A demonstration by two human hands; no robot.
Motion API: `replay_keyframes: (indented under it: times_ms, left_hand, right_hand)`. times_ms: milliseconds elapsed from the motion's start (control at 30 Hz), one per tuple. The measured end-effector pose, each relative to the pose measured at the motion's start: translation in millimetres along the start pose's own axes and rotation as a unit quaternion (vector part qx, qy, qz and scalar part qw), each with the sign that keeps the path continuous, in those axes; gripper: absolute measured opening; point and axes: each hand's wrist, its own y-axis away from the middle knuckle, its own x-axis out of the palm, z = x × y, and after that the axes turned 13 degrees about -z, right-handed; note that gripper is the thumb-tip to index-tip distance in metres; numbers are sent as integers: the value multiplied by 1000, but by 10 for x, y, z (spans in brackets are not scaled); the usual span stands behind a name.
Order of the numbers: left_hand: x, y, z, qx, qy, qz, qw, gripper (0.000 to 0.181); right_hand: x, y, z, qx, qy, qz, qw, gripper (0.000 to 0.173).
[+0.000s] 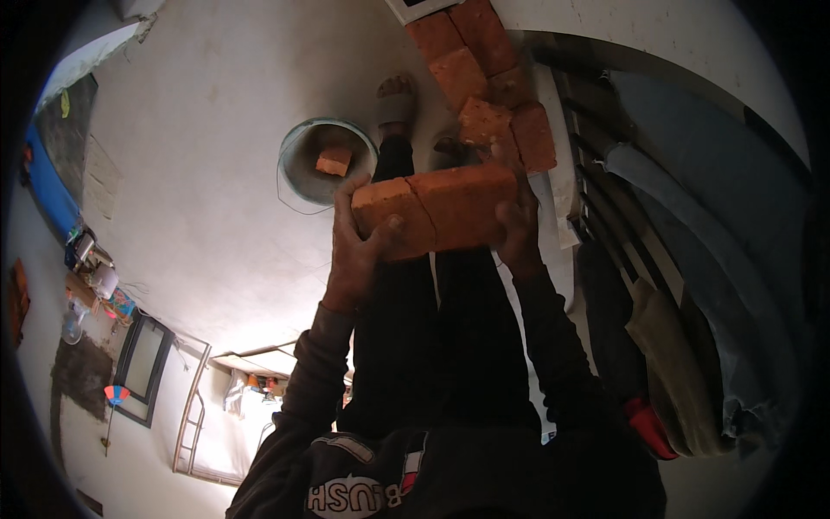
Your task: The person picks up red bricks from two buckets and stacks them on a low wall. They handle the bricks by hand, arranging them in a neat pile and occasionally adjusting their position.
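Observation:
Both hands hold up a red clay brick that a crack divides into a shorter and a longer piece, pressed end to end. My left hand grips the shorter piece, thumb on its near face. Around the longer piece's other end closes my right hand. Below on the floor, a round bucket with a wire handle has a broken brick piece inside. Stacked red bricks lie ahead on the right, in two rows against each other.
On the right, a dark metal rack carries grey-blue cloths. My sandalled foot stands between bucket and bricks. A white-framed object touches the stack's far end. Household items lie far left, beyond pale floor.

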Motion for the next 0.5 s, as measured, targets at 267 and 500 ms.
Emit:
replay_keyframes:
  times_ms: [267,500]
  left_hand:
    - [42,-537,117,-28,218,101,970,82]
    - [256,-962,269,-29,259,136,956,82]
  right_hand:
    - [7,-438,107,63,-16,12,998,68]
    - [-81,-745,-182,41,-79,18,996,63]
